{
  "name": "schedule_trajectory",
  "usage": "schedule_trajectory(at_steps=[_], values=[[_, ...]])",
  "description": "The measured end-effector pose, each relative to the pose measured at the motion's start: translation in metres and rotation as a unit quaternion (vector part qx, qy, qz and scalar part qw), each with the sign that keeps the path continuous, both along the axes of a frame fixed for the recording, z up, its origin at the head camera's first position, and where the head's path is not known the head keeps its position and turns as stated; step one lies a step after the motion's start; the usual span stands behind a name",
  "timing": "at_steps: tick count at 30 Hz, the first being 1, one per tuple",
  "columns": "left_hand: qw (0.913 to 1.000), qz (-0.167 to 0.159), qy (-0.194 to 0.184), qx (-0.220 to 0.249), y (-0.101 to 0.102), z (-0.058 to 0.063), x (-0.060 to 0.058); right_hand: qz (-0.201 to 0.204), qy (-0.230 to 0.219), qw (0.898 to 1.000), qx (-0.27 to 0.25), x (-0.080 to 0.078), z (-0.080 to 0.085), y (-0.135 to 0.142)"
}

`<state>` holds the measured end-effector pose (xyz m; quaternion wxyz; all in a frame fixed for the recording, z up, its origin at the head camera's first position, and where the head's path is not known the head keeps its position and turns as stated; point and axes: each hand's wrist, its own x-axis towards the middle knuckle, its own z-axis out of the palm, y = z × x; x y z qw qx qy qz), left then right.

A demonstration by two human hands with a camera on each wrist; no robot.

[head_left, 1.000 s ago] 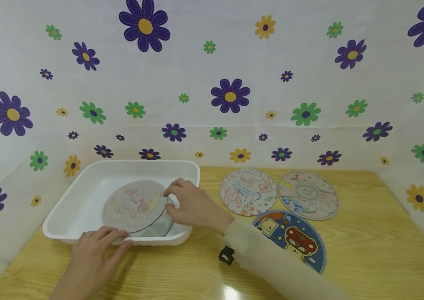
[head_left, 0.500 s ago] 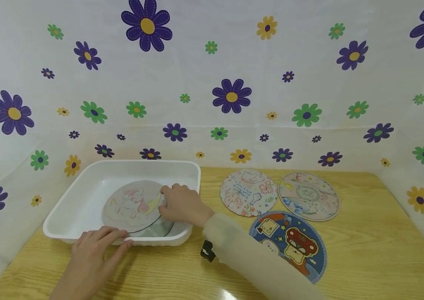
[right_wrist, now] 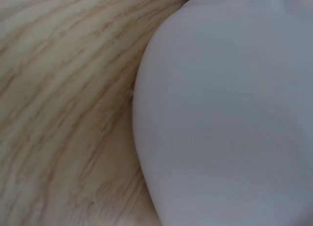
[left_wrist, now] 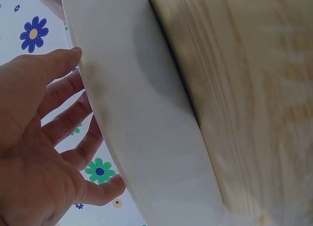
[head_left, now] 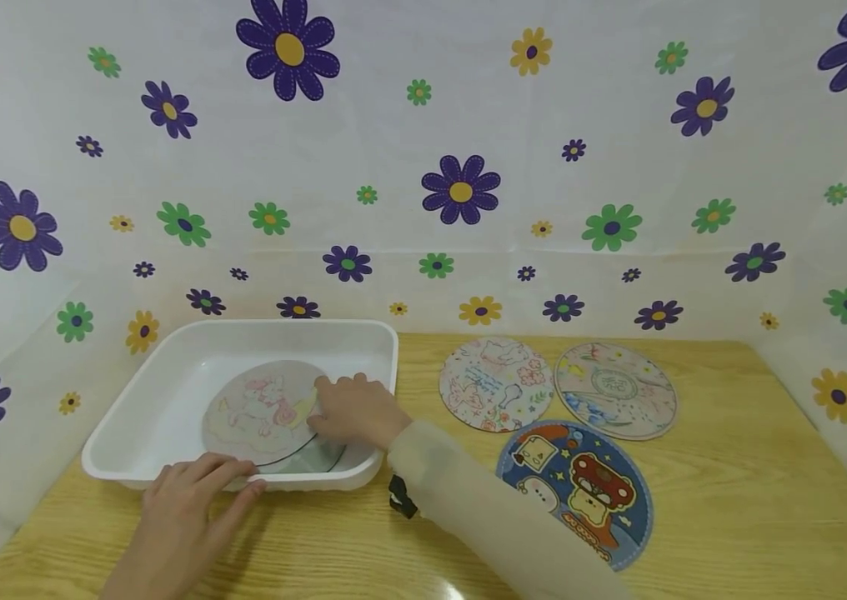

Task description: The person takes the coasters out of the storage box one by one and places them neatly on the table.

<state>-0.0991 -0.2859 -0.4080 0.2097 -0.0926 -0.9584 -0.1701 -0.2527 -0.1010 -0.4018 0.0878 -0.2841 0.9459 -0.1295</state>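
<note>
A white plastic tub point(head_left: 172, 396) stands at the left of the wooden table. Inside it lies a round mat point(head_left: 254, 425) with a pale pink cartoon print, overlapping a greyish, dark-edged piece point(head_left: 322, 458) beneath. My right hand point(head_left: 359, 412) reaches over the tub's right side, fingers curled and pinching the mat's right edge; the fingertips are partly hidden. My left hand point(head_left: 183, 504) rests on the near rim with its fingers extended. The left wrist view shows the left fingers point(left_wrist: 63, 125) spread along the tub's wall point(left_wrist: 151, 113). Only tub and table appear in the right wrist view.
Right of the tub lie three round mats: a pink-and-white one point(head_left: 497, 383), a floral one point(head_left: 616, 392) and a blue cartoon one point(head_left: 588, 492), partly under the right sleeve point(head_left: 483, 517). A flower-printed cloth point(head_left: 386, 150) encloses the table's back and sides.
My right hand and forearm have shifted left, further over the round mat's right edge, and uncovered more of the blue mat. The left hand stays at the tub's near rim.
</note>
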Motion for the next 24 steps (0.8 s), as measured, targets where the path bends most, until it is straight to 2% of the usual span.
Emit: schedule_trajectory(at_steps=[5,9,15,21,24], values=[[1.0,0.0,0.005,0.0,-0.0004,0.0007,0.0002,0.024,0.008,1.0,0.014,-0.0002,-0.0004,-0.0021],[1.0,0.001,0.005,-0.001,-0.0003,0.0016,0.0002,0.025,-0.001,1.0,0.003,-0.0024,0.0001,-0.0028],[1.0,-0.001,0.007,-0.002,-0.0006,0.0021,-0.0007,0.01,-0.047,0.996,-0.08,-0.0061,0.0047,-0.0019],[0.9998,-0.005,0.019,-0.006,-0.0004,0.0015,-0.0012,0.028,-0.066,0.988,-0.137,-0.0073,0.0079,0.0006],[0.9997,-0.006,0.022,-0.006,-0.0004,0.0014,-0.0013,0.034,-0.086,0.98,-0.177,-0.006,0.009,-0.0008]])
